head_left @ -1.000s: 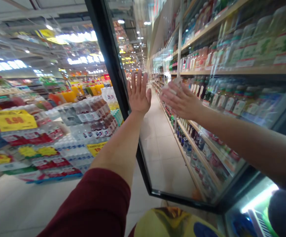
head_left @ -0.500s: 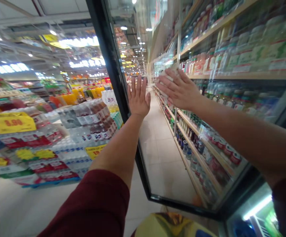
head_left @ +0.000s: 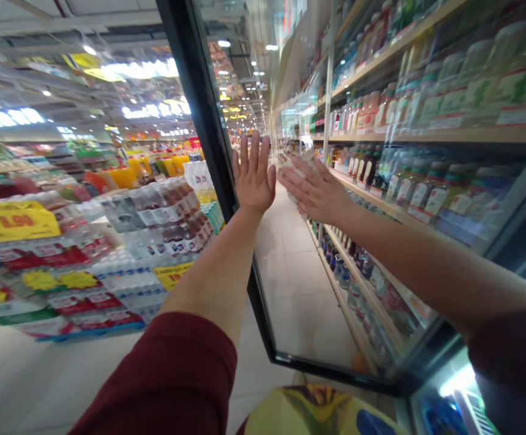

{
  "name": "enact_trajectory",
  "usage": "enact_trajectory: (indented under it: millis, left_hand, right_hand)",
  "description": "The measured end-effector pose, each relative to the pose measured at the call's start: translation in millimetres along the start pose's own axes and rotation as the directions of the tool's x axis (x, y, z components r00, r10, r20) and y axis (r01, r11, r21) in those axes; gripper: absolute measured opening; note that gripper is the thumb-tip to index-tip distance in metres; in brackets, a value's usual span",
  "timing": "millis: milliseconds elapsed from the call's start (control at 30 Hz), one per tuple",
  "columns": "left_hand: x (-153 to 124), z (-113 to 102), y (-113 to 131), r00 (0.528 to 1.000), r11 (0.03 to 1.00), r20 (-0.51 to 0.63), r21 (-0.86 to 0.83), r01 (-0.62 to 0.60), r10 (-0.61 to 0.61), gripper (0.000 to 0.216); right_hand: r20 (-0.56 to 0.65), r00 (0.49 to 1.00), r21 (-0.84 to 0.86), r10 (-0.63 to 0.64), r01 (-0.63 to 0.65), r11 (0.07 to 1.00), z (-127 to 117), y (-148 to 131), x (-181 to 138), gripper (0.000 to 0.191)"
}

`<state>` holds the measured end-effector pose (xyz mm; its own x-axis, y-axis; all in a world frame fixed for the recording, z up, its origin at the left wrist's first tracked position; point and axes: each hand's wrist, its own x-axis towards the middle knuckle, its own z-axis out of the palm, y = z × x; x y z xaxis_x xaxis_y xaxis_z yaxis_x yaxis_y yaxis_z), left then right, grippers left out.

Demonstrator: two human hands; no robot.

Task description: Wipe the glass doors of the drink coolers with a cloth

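My left hand (head_left: 254, 175) lies flat and open against the glass door (head_left: 299, 308) of a drinks cooler, fingers spread, close to the door's black frame (head_left: 199, 103). My right hand (head_left: 315, 190) is on the same glass just to the right, fingers stretched, pressing a crumpled white cloth (head_left: 306, 158) against the pane. The two hands are almost touching. Both forearms are bare below dark red sleeves.
Shelves of bottled drinks (head_left: 381, 121) run along the right side of a tiled aisle. Stacked packs of bottled drinks (head_left: 154, 223) with yellow price signs (head_left: 18, 220) stand on the left. The lit cooler interior (head_left: 453, 399) shows at lower right. A yellow, blue-marked object (head_left: 317, 414) sits below me.
My right hand slid up the glass with the cloth, then down and left toward my left hand. My left hand has stayed in place on the door.
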<state>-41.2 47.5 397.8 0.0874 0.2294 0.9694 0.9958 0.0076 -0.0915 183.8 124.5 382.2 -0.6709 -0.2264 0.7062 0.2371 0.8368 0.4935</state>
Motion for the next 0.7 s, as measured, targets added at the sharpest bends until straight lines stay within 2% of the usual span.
enact_trajectory:
  millis: [67, 133, 200, 233, 267, 333, 367, 400, 433, 467, 533, 567, 633, 667, 700]
  left_hand:
    - [0.6, -1.7, 2.3, 1.0, 1.0, 0.02, 0.011, 0.01, -0.01, 0.07]
    - [1.4, -2.1, 3.8, 0.999, 1.0, 0.04, 0.009, 0.026, -0.026, 0.071]
    - [2.3, -1.4, 4.3, 0.997, 0.999, 0.064, 0.0, 0.049, -0.049, 0.072]
    - [2.7, -0.8, 4.3, 0.995, 0.998, 0.074, -0.001, 0.06, -0.06, 0.073]
    - [3.0, -0.1, 4.1, 0.994, 0.998, 0.079, 0.0, 0.071, -0.07, 0.074]
    - [3.4, 1.1, 3.2, 0.994, 0.997, 0.074, 0.007, 0.081, -0.081, 0.075]
    - [3.4, 1.6, 2.6, 0.994, 0.997, 0.071, 0.011, 0.079, -0.079, 0.076]
    - [3.3, 1.9, 1.9, 0.995, 0.997, 0.071, 0.011, 0.072, -0.073, 0.077]
    - [3.2, 2.3, 1.0, 0.995, 0.998, 0.071, 0.003, 0.066, -0.066, 0.08]
    - [3.1, 2.6, 0.0, 0.995, 0.998, 0.076, -0.009, 0.062, -0.061, 0.083]
    - [3.0, 3.8, -2.1, 0.994, 0.998, 0.088, -0.025, 0.062, -0.06, 0.089]
    - [3.1, 4.6, -3.2, 0.994, 0.998, 0.092, -0.029, 0.065, -0.062, 0.091]
    - [3.2, 6.6, -5.4, 0.993, 0.997, 0.096, -0.032, 0.07, -0.067, 0.094]
    - [3.4, 7.7, -6.5, 0.993, 0.997, 0.098, -0.031, 0.07, -0.067, 0.094]
    - [3.5, 8.6, -7.4, 0.993, 0.997, 0.097, -0.031, 0.069, -0.065, 0.095]
  right_hand:
    - [-0.076, 0.989, -0.051, 0.125, -0.129, 0.99, -27.6, 28.0, 1.4, 0.077]
    - [-0.224, 0.929, -0.077, 0.295, -0.318, 0.945, -44.7, 47.5, -4.2, 0.076]
    - [-0.336, 0.857, -0.076, 0.391, -0.438, 0.896, -41.0, 45.6, -23.8, 0.077]
    - [-0.373, 0.841, -0.083, 0.393, -0.452, 0.888, -32.3, 36.1, -38.9, 0.078]
    - [-0.35, 0.878, -0.109, 0.326, -0.384, 0.917, -21.0, 22.8, -56.4, 0.081]
    - [-0.193, 0.976, -0.129, 0.101, -0.127, 0.983, 0.9, -4.7, -92.7, 0.08]
    - [-0.06, 0.998, -0.107, -0.019, 0.013, 0.994, 7.8, -13.5, -108.1, 0.078]
    - [0.023, 0.995, -0.071, -0.094, 0.096, 0.993, 10.3, -16.3, -120.0, 0.077]
    - [0.059, 0.993, -0.037, -0.102, 0.104, 0.994, 7.9, -12.5, -127.9, 0.076]
    - [0.054, 0.996, -0.026, -0.068, 0.069, 0.997, 0.9, -2.6, -131.9, 0.075]
    - [-0.08, 0.99, -0.071, 0.114, -0.119, 0.99, -20.9, 28.4, -131.4, 0.073]
    - [-0.192, 0.957, -0.126, 0.217, -0.243, 0.962, -32.1, 44.2, -129.2, 0.071]
    - [-0.351, 0.842, -0.157, 0.409, -0.484, 0.861, -46.1, 64.5, -126.3, 0.071]
    - [-0.391, 0.805, -0.159, 0.445, -0.536, 0.829, -47.5, 66.4, -127.2, 0.072]
    - [-0.39, 0.806, -0.165, 0.446, -0.538, 0.827, -45.5, 63.2, -130.0, 0.072]
